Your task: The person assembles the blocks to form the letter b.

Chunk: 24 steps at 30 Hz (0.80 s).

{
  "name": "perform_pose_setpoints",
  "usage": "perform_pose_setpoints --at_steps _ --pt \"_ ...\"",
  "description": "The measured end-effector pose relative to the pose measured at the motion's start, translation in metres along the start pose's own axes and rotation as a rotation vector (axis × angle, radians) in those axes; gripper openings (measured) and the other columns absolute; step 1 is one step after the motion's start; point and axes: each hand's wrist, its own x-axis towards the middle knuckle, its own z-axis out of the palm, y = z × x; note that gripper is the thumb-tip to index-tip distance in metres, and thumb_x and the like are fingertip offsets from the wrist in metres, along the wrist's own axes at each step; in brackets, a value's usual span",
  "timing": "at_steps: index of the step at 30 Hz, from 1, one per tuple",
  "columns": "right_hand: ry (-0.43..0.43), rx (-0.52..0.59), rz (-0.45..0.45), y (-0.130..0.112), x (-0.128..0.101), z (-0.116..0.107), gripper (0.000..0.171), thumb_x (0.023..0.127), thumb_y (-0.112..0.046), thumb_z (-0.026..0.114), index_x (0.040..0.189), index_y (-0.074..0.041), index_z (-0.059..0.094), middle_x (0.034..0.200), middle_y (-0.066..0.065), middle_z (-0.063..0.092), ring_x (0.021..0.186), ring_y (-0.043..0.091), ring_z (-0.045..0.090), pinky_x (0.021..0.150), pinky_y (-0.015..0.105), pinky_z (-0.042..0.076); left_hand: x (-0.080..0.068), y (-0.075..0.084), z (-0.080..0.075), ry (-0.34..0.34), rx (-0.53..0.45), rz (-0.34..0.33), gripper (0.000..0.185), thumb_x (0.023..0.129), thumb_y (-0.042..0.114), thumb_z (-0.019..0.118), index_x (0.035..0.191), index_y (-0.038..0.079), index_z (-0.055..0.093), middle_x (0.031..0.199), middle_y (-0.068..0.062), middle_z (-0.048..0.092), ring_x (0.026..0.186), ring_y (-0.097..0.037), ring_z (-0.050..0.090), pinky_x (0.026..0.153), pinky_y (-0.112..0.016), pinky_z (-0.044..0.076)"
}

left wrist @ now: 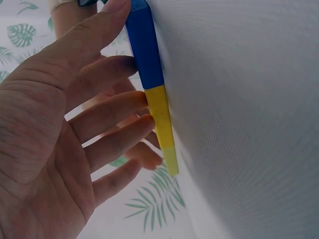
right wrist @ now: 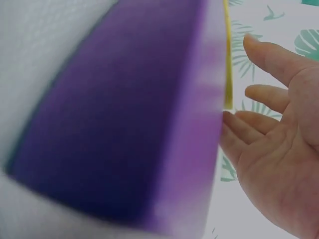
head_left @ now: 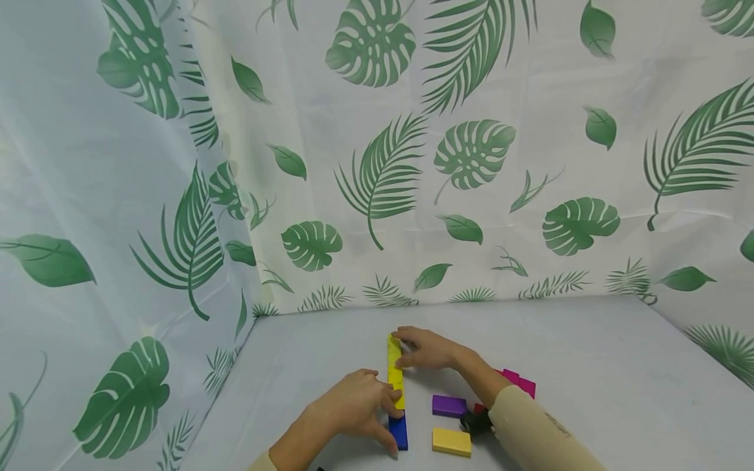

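Head view shows both hands down on the white bench (head_left: 589, 366), working along a thin line of blocks laid end to end. The left hand (head_left: 353, 409) lies flat with its fingers (left wrist: 117, 112) straight and spread, their tips pressed against the side of the yellow block (head_left: 395, 373) and the blue block (head_left: 398, 432); the thumb touches the blue one at the near end. Nothing is gripped there, only pushed against. The right hand (head_left: 427, 350) reaches to the far end of the yellow block, its fingers (right wrist: 269, 57) straight and relaxed, resting on the top end of it without curling round.

Just beside the right forearm, on the side away from the left hand's fingers, lie a purple block (head_left: 449, 405) and a second yellow block (head_left: 451, 442), apart from each other. Magenta blocks (head_left: 518, 383) sit beyond the right wrist. Leaf-patterned curtains (head_left: 471, 163) hang behind the bench.
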Motion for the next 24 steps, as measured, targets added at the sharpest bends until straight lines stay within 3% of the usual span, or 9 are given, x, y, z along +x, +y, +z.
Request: perform_pose_setpoints --at_steps 10,15,24 --pt "0.039 0.059 -0.031 0.003 -0.020 -0.012 0.066 0.097 -0.039 0.071 0.154 -0.013 0.051 0.164 0.013 0.043 0.145 0.044 0.045 0.113 0.067 0.043 0.001 0.000 -0.001 -0.020 -0.013 -0.018 0.054 0.073 0.070 0.082 0.116 0.038 0.080 0.134 0.012 0.070 0.126 0.002 0.062 0.117 -0.045 0.046" --pt "0.047 0.129 -0.078 0.005 -0.035 -0.018 0.064 0.099 -0.039 0.070 0.152 -0.009 0.051 0.159 0.014 0.048 0.142 0.047 0.047 0.111 0.069 0.043 0.000 0.001 -0.001 -0.009 -0.012 -0.017 0.054 0.073 0.069 0.083 0.116 0.037 0.080 0.134 0.011 0.070 0.125 0.002 0.062 0.117 -0.044 0.046" --pt "0.031 0.156 -0.068 0.009 -0.050 -0.022 0.060 0.099 -0.039 0.070 0.149 -0.011 0.054 0.152 0.016 0.055 0.139 0.044 0.051 0.111 0.067 0.044 -0.001 -0.001 0.001 0.013 0.021 0.004 0.054 0.073 0.071 0.081 0.115 0.037 0.080 0.134 0.011 0.070 0.124 0.001 0.063 0.116 -0.043 0.047"
